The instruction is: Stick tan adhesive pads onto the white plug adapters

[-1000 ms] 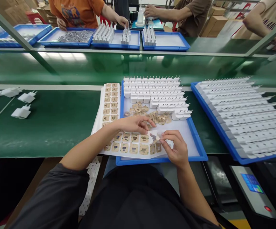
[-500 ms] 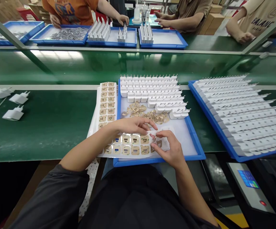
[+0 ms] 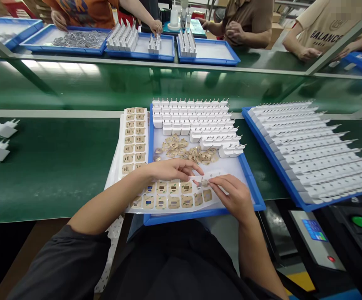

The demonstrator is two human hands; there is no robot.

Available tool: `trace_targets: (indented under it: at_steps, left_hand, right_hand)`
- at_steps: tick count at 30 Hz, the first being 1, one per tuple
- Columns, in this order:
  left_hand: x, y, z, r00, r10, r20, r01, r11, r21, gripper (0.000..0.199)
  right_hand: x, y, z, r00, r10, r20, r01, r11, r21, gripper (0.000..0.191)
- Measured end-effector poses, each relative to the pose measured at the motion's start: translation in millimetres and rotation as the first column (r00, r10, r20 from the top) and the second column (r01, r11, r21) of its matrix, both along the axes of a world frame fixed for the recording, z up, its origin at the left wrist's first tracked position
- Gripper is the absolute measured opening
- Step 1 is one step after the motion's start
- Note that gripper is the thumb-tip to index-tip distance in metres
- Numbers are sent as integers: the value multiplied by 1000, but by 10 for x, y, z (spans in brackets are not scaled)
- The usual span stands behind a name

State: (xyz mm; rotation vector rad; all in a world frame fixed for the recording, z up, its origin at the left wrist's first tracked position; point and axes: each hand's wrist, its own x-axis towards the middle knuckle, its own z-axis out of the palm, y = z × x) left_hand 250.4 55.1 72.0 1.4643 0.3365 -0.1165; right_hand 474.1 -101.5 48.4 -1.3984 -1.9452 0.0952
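A sheet of tan stickers (image 3: 174, 202) lies across the near part of a blue-rimmed tray (image 3: 181, 218). My left hand (image 3: 176, 168) rests over the sheet's upper edge, fingers stretched to the right and slightly apart; whether its thumb pinches the sheet is hidden. At the sheet's right end, my right hand (image 3: 229, 192) pinches a small sticker piece (image 3: 204, 182) between thumb and forefinger. Beyond my hands lie loose tan pieces (image 3: 201, 155) in a heap. Rows of white plug adapters (image 3: 196, 135) stand at the tray's back.
More sticker sheets (image 3: 129, 148) lie left of the tray. A second blue tray (image 3: 275, 168) full of adapters is on the right. Loose adapters (image 3: 3, 128) sit far left. Across the green divider (image 3: 137, 83), people work beside more trays (image 3: 207, 56).
My right hand has moved slightly right, drawing a small piece up from the sheet. The whole view has shifted a little. Across the line, a person's hands have come together.
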Motion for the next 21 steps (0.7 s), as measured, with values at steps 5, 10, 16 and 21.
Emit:
trace_targets:
  at_steps: [5,10,16,21]
  left_hand:
    - [3,0,-82,998,63,23,-63,998,-5,40]
    - [-2,9,-123,994,106,28,-107,994,27,43]
    - [-3,10,-145,994,108,34,-110,993,45,43]
    - [3,-1,-130,991,132,18,-133,990,45,43]
  right_hand:
    - [-138,-41,-37,992,-85,-93,80,995,-64,14]
    - [-240,-75,-92,811,-269,-520,-9,883,-470,19]
    - [-195,-55,-103,686,-403,-606,5,835,-550,26]
    - [-261,-81,-88,613,-407,-677,-9,853,-521,22]
